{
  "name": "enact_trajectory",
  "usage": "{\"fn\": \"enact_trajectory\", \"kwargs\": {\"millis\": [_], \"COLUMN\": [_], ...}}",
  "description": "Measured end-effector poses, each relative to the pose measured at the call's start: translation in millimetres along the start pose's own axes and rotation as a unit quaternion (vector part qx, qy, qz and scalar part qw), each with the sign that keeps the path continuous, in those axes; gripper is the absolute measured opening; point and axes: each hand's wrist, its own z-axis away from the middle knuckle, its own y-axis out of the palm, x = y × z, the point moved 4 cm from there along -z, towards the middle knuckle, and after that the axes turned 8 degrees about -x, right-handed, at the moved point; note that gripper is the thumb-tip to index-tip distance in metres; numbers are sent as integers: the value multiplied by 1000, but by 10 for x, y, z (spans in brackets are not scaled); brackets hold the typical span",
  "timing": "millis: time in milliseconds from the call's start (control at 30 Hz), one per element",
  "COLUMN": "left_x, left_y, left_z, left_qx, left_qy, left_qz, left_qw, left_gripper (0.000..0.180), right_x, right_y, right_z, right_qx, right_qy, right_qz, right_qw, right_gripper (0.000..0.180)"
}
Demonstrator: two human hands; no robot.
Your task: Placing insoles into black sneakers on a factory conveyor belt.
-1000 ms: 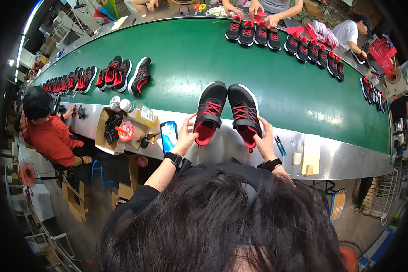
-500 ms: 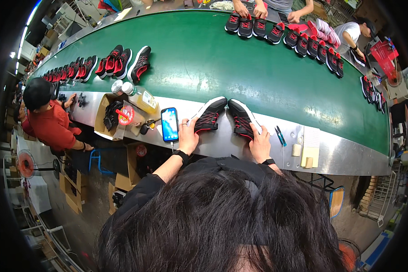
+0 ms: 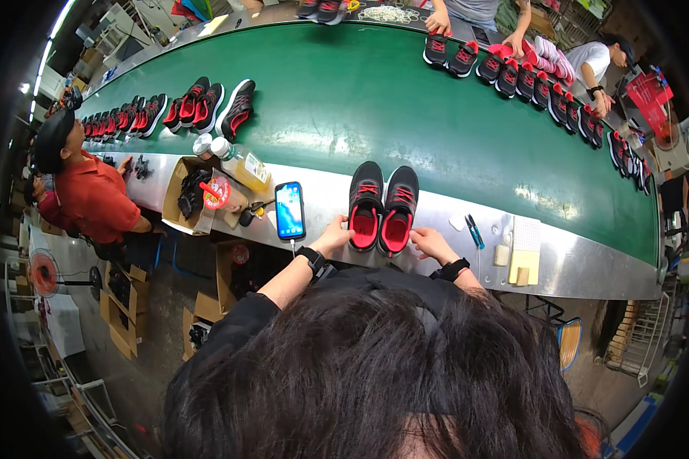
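Pair of black-and-red shoes (image 3: 383,208) stands on the tabletop (image 3: 436,229); left hand (image 3: 334,236) and right hand (image 3: 432,243) touch the heels, fingers loosely spread.

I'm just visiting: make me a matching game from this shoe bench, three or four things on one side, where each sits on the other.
Things:
1. shoe pair
2. phone
3. pen
4. bottle

Places:
A. left of the left hand
B. right of the right hand
C. between both hands
D. by the cardboard box

Pairs: 1-C, 2-A, 3-B, 4-D
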Motion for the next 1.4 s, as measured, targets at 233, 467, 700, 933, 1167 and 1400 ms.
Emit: {"fn": "enact_trajectory", "kwargs": {"millis": [233,467,700,933,1167,1400], "left_x": [-464,-1051,-752,-691,-681,-594], "left_y": [-168,130,487,570,611,590], "left_z": [-392,207,243,219,160,177], "left_qx": [-206,-211,-177,-187,-172,-159], "left_qy": [165,338,397,394,398,382], "left_qz": [-19,-174,-266,-305,-304,-307], "left_qw": [964,900,860,846,848,857], "left_gripper": [62,78,71,62,65,67], "right_x": [-6,972,1624,1696,1630,1741], "right_y": [-210,-162,565,849,647,751], "right_z": [-25,-400,-1294,-1495,-1577,-1569], "right_qx": [-197,-276,-138,-2,-38,-82], "right_qy": [-143,-286,-152,-254,-200,-224], "right_qz": [132,188,299,440,310,382], "right_qw": [961,898,932,861,929,893], "right_gripper": [34,37,69,37,38,39]}}
